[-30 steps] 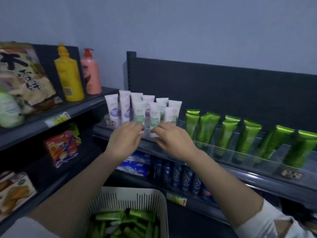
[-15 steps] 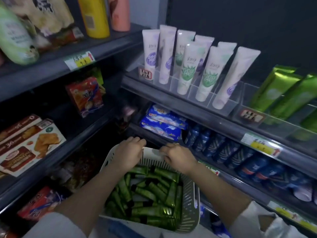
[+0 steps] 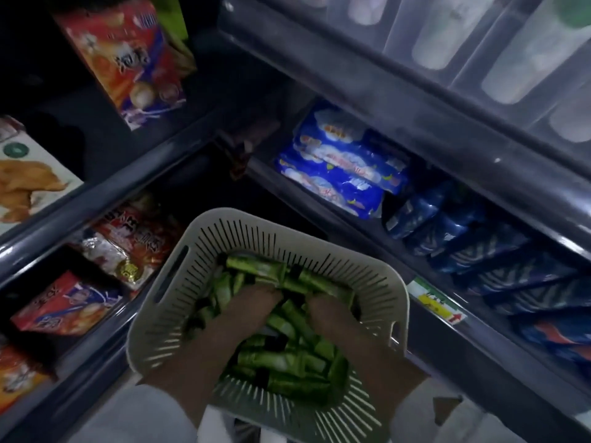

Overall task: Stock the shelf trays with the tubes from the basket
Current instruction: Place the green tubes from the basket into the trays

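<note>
A grey slotted basket (image 3: 243,220) sits low in the middle of the view, filled with several green tubes (image 3: 287,362) with black caps. Both of my hands are inside it. My left hand (image 3: 240,318) digs into the pile on the left, its fingers curled down among the tubes. Beside it, my right hand (image 3: 335,321) has its fingers curled into the tubes too. The fingertips of both hands are buried. At the top right, the clear shelf trays (image 3: 473,68) show blurred, with the bottoms of white tubes (image 3: 441,43) standing in them.
A dark shelf edge (image 3: 399,123) runs diagonally above the basket. Blue packets (image 3: 339,174) and dark blue packs (image 3: 463,231) lie on the shelf beneath it. Red snack bags (image 3: 128,55) and boxes fill the left shelves. A yellow price tag (image 3: 438,305) sits by the basket's right rim.
My view has tipped down from the shelf trays to the basket. Both hands dropped from the white tubes to the basket rim and now dig into the green tubes.
</note>
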